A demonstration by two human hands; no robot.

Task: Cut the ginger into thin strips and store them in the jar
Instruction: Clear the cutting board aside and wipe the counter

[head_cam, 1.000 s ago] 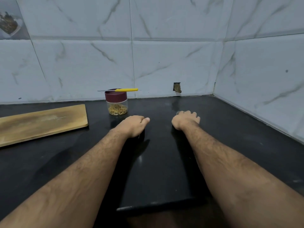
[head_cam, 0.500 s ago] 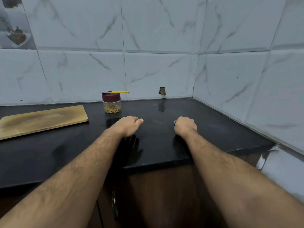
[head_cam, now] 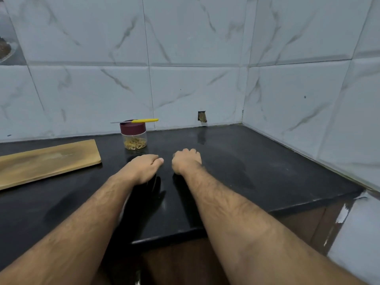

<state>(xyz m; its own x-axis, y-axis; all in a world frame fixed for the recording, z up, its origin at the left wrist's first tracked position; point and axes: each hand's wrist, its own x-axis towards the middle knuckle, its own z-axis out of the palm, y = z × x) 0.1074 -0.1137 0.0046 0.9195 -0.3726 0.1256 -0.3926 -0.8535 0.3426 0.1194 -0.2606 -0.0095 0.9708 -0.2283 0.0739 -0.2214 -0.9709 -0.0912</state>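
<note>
Hands rest knuckles-up mid-counter (head_cam: 257, 171), near each other: left hand (head_cam: 141, 167) loosely curled, right hand (head_cam: 186, 161) fisted, neither visibly holding anything. Jar (head_cam: 134, 134) of ginger strips (head_cam: 134, 144) stands capped behind the left hand, yellow-handled knife (head_cam: 139, 120) across its lid. Wooden cutting board (head_cam: 47, 161) lies far left; bare counter runs right to the tiled corner.

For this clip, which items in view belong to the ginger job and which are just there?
Job:
jar, lid on, ginger strips inside
knife, lying across the lid
board, bare, left of the jar
left hand and right hand, resting on the counter, holding nothing

Just there:
hole in the wall tile
dish at far left
</note>
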